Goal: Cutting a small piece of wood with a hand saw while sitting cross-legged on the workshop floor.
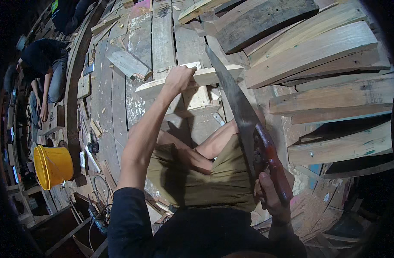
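Note:
My left hand (180, 80) is closed over a pale, roughly cut wooden board (152, 88) that lies crosswise in front of me. Under the board sits a light wooden block (197, 98). In my right hand (270, 195) is the red-brown handle of a handsaw (238, 101), low by my right thigh. Its long grey blade points away from me and crosses the board close to its right end. Whether the teeth touch the wood I cannot tell. A small pale-handled object (218, 118) lies on the planks between my legs and the block.
Stacked thick beams (309, 58) fill the right side, near the saw. A loose grey board (129, 63) lies beyond my left hand. At the left stand a yellow bucket (55, 167) and, farther off, a bent-over person (44, 64). Gaps open in the flooring at lower left.

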{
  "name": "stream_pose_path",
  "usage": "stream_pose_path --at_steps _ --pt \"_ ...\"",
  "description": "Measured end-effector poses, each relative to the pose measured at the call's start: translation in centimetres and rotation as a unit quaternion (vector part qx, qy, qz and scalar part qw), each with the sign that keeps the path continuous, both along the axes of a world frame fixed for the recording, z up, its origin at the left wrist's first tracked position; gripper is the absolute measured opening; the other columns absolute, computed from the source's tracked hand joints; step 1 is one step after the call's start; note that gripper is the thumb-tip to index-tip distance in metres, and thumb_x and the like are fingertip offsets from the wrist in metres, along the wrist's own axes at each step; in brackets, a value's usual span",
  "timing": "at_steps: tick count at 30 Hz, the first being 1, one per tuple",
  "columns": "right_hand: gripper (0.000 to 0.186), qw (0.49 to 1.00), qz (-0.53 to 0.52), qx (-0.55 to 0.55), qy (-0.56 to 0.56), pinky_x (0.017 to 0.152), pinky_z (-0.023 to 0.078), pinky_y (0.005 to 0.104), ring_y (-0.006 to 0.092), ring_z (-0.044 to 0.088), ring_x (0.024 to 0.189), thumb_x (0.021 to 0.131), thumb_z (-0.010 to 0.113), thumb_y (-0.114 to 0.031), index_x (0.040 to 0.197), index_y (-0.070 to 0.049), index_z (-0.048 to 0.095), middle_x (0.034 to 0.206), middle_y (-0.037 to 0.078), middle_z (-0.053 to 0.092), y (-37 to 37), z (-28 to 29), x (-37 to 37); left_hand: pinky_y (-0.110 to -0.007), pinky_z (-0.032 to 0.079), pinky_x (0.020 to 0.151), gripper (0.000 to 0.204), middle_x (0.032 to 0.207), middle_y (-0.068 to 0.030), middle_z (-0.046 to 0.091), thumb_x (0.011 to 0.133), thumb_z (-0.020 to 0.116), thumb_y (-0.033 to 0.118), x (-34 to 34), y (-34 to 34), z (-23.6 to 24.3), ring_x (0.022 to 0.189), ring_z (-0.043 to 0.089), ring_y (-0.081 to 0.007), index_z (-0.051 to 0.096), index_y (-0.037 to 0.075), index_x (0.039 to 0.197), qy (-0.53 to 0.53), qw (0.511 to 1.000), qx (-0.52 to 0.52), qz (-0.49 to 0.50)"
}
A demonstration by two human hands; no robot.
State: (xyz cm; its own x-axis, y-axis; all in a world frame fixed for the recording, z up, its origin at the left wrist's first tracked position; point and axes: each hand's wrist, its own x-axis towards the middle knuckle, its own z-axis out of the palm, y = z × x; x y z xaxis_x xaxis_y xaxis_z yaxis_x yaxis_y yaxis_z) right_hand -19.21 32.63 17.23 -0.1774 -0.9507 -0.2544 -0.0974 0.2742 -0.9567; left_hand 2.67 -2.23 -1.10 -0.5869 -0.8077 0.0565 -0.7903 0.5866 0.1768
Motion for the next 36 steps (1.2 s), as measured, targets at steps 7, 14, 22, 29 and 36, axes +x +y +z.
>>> stream_pose_path --at_steps 7,14,22,29,36 --pt "0.015 0.999 0.014 -0.036 0.020 0.049 0.034 0.0248 0.0051 0.041 0.053 0.097 0.057 -0.015 0.090 -0.002 0.056 0.061 -0.004 0.044 -8.3 -5.4 1.8 -0.048 0.054 0.073 0.036 0.085 -0.0227 0.068 0.083 0.059 0.011 -0.2 0.4 0.6 0.083 0.068 -0.0397 0.064 0.005 0.119 -0.043 0.998 -0.012 -0.041" --pt "0.019 0.996 0.005 -0.081 -0.021 0.042 0.028 0.0196 0.0029 0.036 0.046 0.099 0.057 -0.015 0.085 -0.007 0.047 0.058 -0.005 0.041 -11.4 -6.9 1.2 -0.046 0.056 0.072 0.045 0.085 -0.0183 0.071 0.072 0.080 0.037 -1.9 -0.2 1.1 0.083 0.070 -0.0359 0.069 0.010 0.106 0.004 0.999 -0.011 -0.032" --pt "0.006 0.998 -0.035 0.006 -0.044 0.036 0.030 0.0245 0.0066 0.033 0.037 0.098 0.050 -0.007 0.095 -0.003 0.047 0.051 -0.001 0.039 -2.1 -0.2 2.5 -0.044 0.056 0.068 0.044 0.079 -0.0153 0.071 0.078 0.075 0.028 -1.3 0.1 0.8 0.077 0.071 -0.0326 0.064 0.013 0.119 -0.015 0.997 -0.045 -0.060" --pt "0.015 0.997 -0.002 -0.084 0.000 0.041 0.030 0.0220 0.0035 0.039 0.046 0.098 0.057 -0.013 0.087 -0.007 0.050 0.058 -0.005 0.043 -10.0 -6.7 3.4 -0.044 0.056 0.064 0.041 0.073 -0.0151 0.068 0.082 0.065 0.015 -1.8 1.3 -1.6 0.072 0.070 -0.0325 0.062 0.013 0.123 -0.029 0.997 -0.069 -0.023" --pt "0.011 0.995 -0.006 -0.082 0.055 0.041 0.032 0.0224 0.0048 0.042 0.046 0.098 0.056 -0.010 0.089 -0.005 0.052 0.058 -0.003 0.045 -7.1 -4.9 3.2 -0.043 0.057 0.071 0.032 0.084 -0.0149 0.072 0.077 0.070 0.019 -1.2 0.5 0.8 0.083 0.071 -0.0320 0.072 0.016 0.108 -0.012 1.000 -0.024 0.003"
